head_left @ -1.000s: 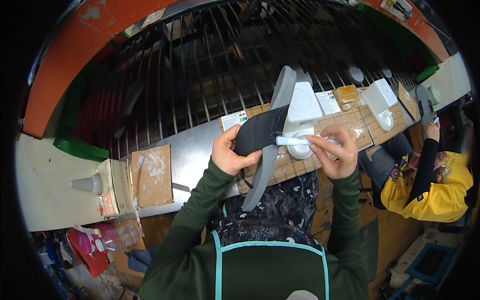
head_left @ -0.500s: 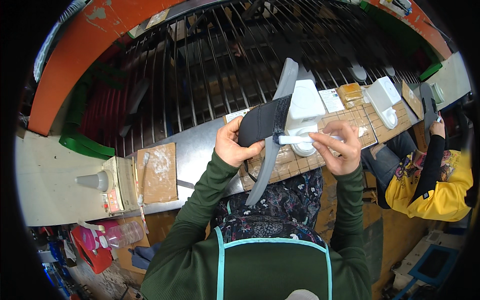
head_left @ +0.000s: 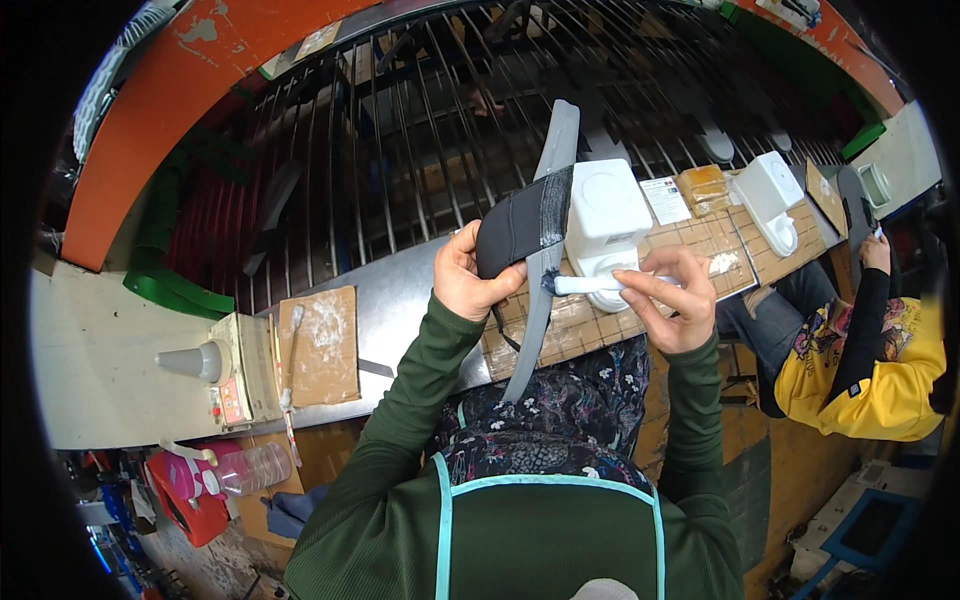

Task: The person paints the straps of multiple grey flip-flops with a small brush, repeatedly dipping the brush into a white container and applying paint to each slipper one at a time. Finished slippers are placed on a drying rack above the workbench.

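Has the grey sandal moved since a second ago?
Yes, upward in the picture: the top end of the grey sandal now reaches farther past the white container.

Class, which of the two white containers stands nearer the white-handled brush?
The left container, its base partly hidden by the brush; the other container stands farther right, past the amber block.

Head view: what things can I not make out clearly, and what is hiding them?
All in the head view:
- Left hand: most fingertips, behind the black strap.
- White brush handle: part covered by the right hand.
- White card: print too small.
- Co-worker in yellow: cut off by the dark rim.
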The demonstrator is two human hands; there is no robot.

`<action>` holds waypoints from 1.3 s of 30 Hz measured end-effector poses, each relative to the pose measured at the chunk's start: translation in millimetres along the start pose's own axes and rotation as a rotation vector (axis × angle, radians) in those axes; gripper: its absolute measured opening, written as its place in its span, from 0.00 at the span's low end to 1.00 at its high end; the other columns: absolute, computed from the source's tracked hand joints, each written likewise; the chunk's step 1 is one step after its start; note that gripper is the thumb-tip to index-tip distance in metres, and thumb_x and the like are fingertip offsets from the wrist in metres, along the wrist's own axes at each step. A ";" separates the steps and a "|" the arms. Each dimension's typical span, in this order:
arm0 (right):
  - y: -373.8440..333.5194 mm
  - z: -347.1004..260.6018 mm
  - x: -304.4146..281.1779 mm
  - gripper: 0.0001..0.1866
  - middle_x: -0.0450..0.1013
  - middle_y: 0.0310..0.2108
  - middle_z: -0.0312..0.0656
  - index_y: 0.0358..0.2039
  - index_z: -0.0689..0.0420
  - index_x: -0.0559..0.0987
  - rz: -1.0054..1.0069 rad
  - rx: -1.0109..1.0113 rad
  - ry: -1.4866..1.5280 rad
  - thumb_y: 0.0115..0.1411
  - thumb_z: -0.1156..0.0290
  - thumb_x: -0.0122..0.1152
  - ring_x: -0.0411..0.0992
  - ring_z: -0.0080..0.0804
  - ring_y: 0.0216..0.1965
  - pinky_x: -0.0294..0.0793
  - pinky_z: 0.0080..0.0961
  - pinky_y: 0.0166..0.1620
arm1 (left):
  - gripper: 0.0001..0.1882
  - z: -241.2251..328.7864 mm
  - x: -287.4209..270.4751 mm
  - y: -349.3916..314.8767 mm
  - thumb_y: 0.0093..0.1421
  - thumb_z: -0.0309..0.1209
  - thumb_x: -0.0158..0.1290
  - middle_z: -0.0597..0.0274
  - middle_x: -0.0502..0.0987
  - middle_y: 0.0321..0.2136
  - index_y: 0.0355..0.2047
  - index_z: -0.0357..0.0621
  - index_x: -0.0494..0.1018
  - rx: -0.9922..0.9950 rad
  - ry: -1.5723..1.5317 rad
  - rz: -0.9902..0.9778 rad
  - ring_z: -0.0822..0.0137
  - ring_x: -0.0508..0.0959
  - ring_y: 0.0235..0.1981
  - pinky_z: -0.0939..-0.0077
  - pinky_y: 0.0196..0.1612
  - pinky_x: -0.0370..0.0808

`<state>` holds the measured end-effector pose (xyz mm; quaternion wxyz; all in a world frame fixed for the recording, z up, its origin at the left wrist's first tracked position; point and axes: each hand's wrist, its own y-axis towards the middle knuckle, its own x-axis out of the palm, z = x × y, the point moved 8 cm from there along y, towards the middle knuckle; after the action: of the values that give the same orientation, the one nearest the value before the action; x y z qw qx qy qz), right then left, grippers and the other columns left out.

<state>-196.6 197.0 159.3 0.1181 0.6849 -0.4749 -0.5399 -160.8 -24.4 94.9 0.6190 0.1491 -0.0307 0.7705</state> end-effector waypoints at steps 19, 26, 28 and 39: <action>-2.7 -11.5 5.0 0.15 0.72 0.30 0.32 0.36 0.46 0.85 0.020 0.013 0.027 0.44 0.70 0.70 0.62 0.24 0.26 0.53 0.25 0.36 | 0.12 0.4 -9.0 10.6 0.51 0.22 0.60 0.66 0.75 0.23 0.34 0.41 0.69 0.065 -0.056 0.106 0.82 0.71 0.16 0.90 0.15 0.69; -4.6 -16.7 7.1 0.16 0.72 0.31 0.32 0.36 0.46 0.85 0.034 0.003 0.025 0.42 0.71 0.71 0.62 0.24 0.26 0.53 0.25 0.36 | 0.11 -0.2 -14.2 11.2 0.52 0.23 0.60 0.65 0.75 0.22 0.33 0.40 0.69 0.067 -0.069 0.162 0.82 0.70 0.15 0.88 0.14 0.68; -5.6 -18.7 7.5 0.16 0.72 0.31 0.32 0.35 0.46 0.85 0.029 -0.001 0.019 0.42 0.71 0.71 0.62 0.24 0.26 0.53 0.25 0.36 | 0.10 -1.8 -17.7 11.0 0.52 0.23 0.59 0.65 0.75 0.22 0.33 0.40 0.69 0.072 -0.070 0.185 0.82 0.70 0.15 0.88 0.14 0.67; -12.0 18.0 31.7 0.10 0.69 0.31 0.38 0.37 0.57 0.83 0.198 0.367 0.397 0.53 0.76 0.65 0.66 0.18 0.25 0.66 0.15 0.24 | 0.27 -22.7 -5.6 3.0 0.49 0.25 0.60 0.60 0.73 0.42 0.49 0.38 0.64 0.109 -0.291 -0.143 0.72 0.73 0.44 0.75 0.48 0.71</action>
<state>-206.7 184.9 124.3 0.1352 0.7372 -0.5969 -0.2863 -167.0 -25.1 72.2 0.6522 0.2944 -0.0677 0.6952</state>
